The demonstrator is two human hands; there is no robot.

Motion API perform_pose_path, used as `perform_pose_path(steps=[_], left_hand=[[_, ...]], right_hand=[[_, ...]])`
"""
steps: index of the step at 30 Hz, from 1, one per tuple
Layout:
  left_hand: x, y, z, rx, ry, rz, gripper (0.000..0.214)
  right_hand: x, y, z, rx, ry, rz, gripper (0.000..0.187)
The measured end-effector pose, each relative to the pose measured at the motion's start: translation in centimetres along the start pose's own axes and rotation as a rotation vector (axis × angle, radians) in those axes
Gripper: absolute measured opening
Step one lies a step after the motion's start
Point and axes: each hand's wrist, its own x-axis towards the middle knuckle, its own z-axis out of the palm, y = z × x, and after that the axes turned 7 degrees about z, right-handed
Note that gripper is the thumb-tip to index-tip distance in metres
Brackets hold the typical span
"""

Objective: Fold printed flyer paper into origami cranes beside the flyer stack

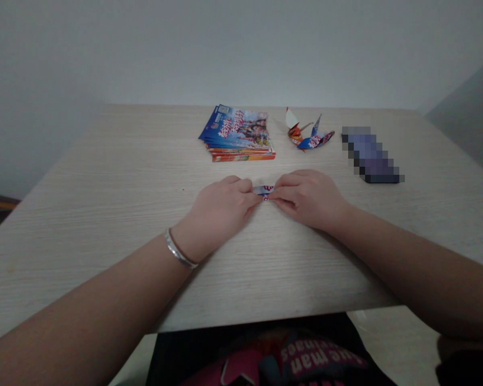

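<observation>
A small folded paper (263, 190), printed in blue, white and red, lies on the table between my two hands. My left hand (227, 201) is closed on its left end, thumb and fingertips pressed together. From the other side my right hand (308, 195) pinches the right end. Only the middle strip of the paper shows; the fingers cover the rest. My fingertips nearly meet at its near edge. A silver bracelet (177, 251) circles my left wrist.
Beyond my hands, a fanned stack of printed leaflets (237, 128) lies on the pale wooden table (104, 177). Folded paper cranes (309, 136) stand to its right. A pixelated dark flat object (372, 155) lies farther right. A wall (241, 48) borders the table's far edge.
</observation>
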Motion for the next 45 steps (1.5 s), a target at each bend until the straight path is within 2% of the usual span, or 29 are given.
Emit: perform_pose_path(steps=[3, 8, 15, 21, 31, 39, 45], left_hand=[[-0.3, 0.3, -0.3, 0.048, -0.017, 0.045, 0.027], [-0.6, 0.6, -0.2, 0.137, 0.046, 0.086, 0.028], [-0.8, 0.4, -0.6, 0.088, 0.011, 0.098, 0.028], [-1.0, 0.2, -1.0, 0.066, -0.022, 0.114, 0.031], [-1.2, 0.1, -0.7, 0.056, -0.048, 0.097, 0.035], [-0.9, 0.6, -0.7, 0.060, -0.041, 0.069, 0.035], [-0.8, 0.5, -1.3, 0.014, -0.065, 0.063, 0.030]], right_hand=[[0.0, 0.0, -0.2, -0.049, -0.001, -0.045, 0.025], [0.0, 0.1, -0.4, -0.055, -0.032, -0.059, 0.026], [-0.1, 0.1, -0.8, -0.071, -0.107, -0.045, 0.024], [-0.2, -0.5, -1.5, -0.085, -0.213, 0.041, 0.025], [-0.3, -1.1, -1.8, -0.089, -0.277, 0.042, 0.025], [0.1, -1.1, -2.4, -0.112, -0.290, -0.005, 0.024], [-0.5, -0.4, -2.2, -0.070, -0.240, -0.009, 0.026]])
